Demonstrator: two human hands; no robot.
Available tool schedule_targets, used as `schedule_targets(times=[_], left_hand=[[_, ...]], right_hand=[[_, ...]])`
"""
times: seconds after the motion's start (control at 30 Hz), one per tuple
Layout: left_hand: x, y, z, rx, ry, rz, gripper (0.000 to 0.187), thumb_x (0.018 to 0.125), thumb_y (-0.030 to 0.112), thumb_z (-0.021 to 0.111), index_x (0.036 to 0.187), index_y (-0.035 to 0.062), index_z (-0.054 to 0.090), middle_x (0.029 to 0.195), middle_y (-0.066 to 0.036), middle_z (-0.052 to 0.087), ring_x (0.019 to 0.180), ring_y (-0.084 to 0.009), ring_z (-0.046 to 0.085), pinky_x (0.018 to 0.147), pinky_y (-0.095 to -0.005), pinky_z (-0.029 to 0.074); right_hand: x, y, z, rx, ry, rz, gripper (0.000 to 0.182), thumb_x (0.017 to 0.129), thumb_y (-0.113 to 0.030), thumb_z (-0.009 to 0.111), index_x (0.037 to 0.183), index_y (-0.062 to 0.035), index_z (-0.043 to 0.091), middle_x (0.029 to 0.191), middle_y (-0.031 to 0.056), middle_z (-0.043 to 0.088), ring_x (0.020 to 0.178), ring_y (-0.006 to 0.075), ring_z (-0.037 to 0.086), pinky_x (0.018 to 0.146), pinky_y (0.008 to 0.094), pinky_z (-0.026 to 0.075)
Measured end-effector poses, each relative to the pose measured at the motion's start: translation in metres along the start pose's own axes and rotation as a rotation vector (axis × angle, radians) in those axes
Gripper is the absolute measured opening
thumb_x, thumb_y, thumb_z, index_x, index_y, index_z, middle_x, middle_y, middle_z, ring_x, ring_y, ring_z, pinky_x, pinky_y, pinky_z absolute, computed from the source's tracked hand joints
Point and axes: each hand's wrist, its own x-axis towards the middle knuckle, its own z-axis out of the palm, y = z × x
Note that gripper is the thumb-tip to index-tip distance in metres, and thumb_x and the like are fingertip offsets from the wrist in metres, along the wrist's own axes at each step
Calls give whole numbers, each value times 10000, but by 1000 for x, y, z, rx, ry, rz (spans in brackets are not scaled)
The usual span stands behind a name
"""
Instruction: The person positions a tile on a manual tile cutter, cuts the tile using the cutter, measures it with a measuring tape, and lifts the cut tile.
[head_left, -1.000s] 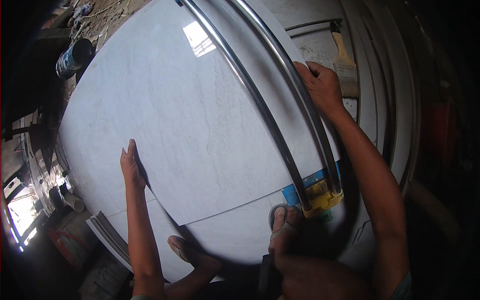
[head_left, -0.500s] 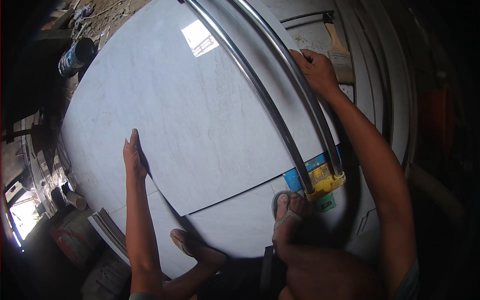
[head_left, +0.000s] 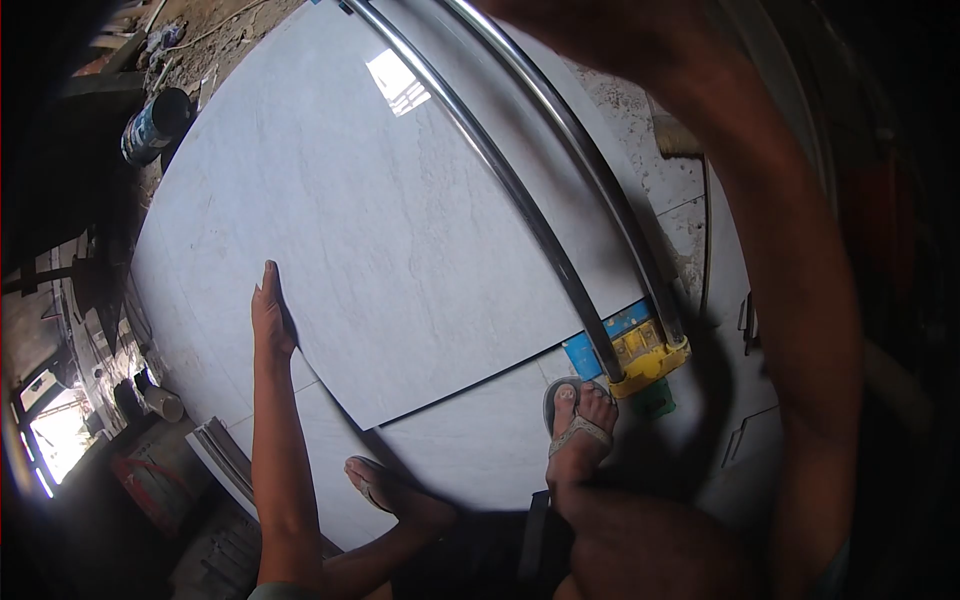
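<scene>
A large pale grey-veined tile (head_left: 400,250) lies over other light tiles. My left hand (head_left: 270,315) is closed at its left edge, thumb pointing up; the other fingers are mostly hidden. Across the right part of the tile run two curved-looking metal rails (head_left: 520,205) of a tile cutter, joined by a yellow end piece (head_left: 648,360) with a blue part (head_left: 585,357) beside it. My right hand (head_left: 570,15) is at the top edge of the view, near the far part of the rails. Its fingers are out of frame, so what it touches is hidden.
My sandalled feet (head_left: 585,420) stand by the near edge of the tile, one close to the yellow end piece. A brush (head_left: 678,138) lies on the right. Beyond the tile on the left are a dark can (head_left: 152,130) and a pale pipe piece (head_left: 163,402).
My right hand has moved from beside the right rail up and away to the top of the view, its forearm now covering the brush handle. My left hand stays at the tile edge.
</scene>
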Motion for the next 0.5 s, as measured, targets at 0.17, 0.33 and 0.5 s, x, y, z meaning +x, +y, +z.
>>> schedule_targets(times=[0.17,0.33,0.5], left_hand=[[-4,1,3,14,30,12,715,982,493,675,1389,-61,478,1308,-182,632,1153,-284,647,1006,-445,531],[-4,1,4,6,26,1,761,970,504,686,1415,-67,450,1336,-195,616,1175,-295,635,1031,-460,515],[3,-4,-1,28,58,-11,831,947,565,688,1435,-60,441,1394,-191,580,1262,-305,578,1086,-472,467]], right_hand=[[11,-7,4,-25,-136,74,617,1015,-504,548,1272,50,632,1090,280,699,1002,360,710,882,422,556],[11,-4,5,-14,-164,143,595,1019,-497,548,1280,30,644,1091,261,701,1017,356,703,903,423,546],[-16,27,11,93,-72,292,575,1024,-490,547,1287,10,656,1092,242,703,1033,352,697,925,423,536]])
